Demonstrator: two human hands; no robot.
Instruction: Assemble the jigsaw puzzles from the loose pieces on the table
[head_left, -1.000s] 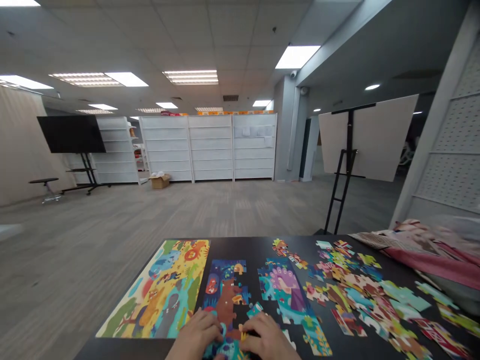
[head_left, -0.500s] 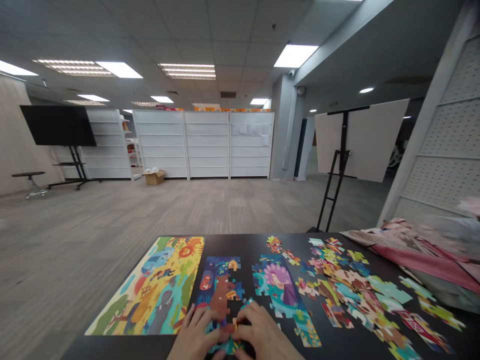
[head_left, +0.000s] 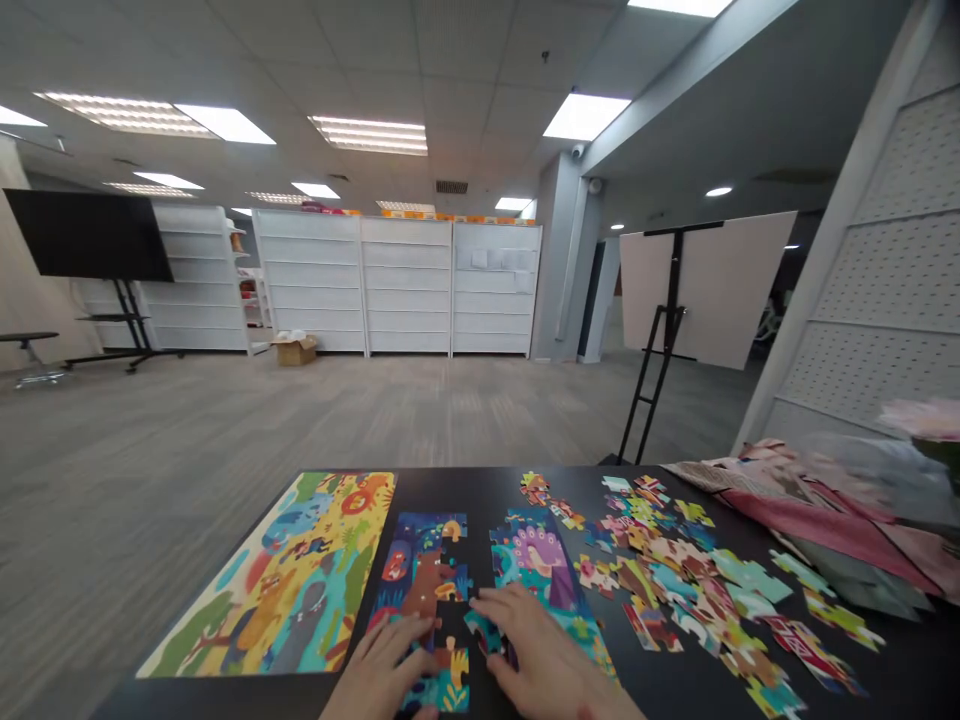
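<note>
Right, far out left beyond the black table (head_left: pixel 465 490) there's a black TV screen (head_left: pixel 88 235) on a black stand, and past the table's far edge an open cardboard box (head_left: pixel 295 351) sits on the carpet with something white bulging from the top. White shelving (head_left: pixel 405 285) behind it carries paper sheets (head_left: pixel 491 259), too small for me to read. On the table's left end lies a finished jigsaw puzzle (head_left: pixel 270 575), lion and hippo in bright colours, looking whole. Just right of that comes my part-built puzzle (head_left: pixel 424 570), a brown bear on deep blue, with a gap where the black table shows through. My left hand (head_left: pixel 379 670) lies on its lower edge, fingers spread, nothing pinched. My right hand (head_left: pixel 544 640) sits just beside it, fingers curved over a teal jigsaw piece (head_left: pixel 484 632); whether that's a real grip, I can't tell. Next along is a peacock section (head_left: pixel 536 560), then loose pieces (head_left: pixel 675 570) scattered toward the table's right end, and past them, at the table's right corner, pink patterned fabric (head_left: pixel 817 525) beneath a clear plastic bag (head_left: pixel 847 470).
</note>
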